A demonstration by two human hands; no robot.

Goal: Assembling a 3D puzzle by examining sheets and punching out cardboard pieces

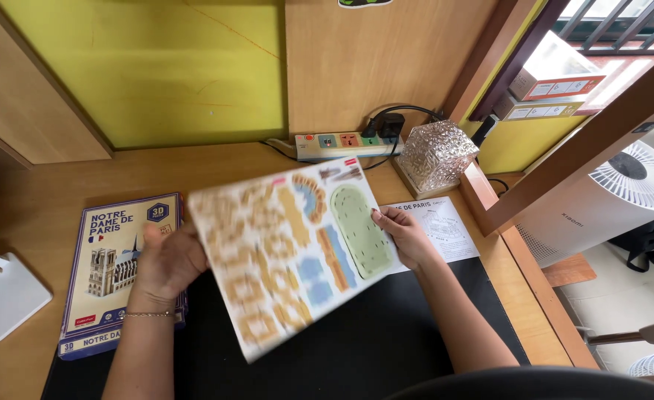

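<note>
Wooden desk (38, 200) w/ a black mat (371, 348) in front of me, yellow board on the back wall, power strip (338, 144) and a clear textured cube lamp (436, 155) at the rear. Holding a big punch-out puzzle sheet (290, 252) up above the mat, tilted and kinda blurry: left hand (168, 259) closed on its left edge, right hand (404, 237) pinching the right edge, thumb on top. Puzzle box (112, 274) lies flat just left of my left hand, instruction leaflet (445, 226) under/behind my right, white stand (1, 296) at far left.
</note>
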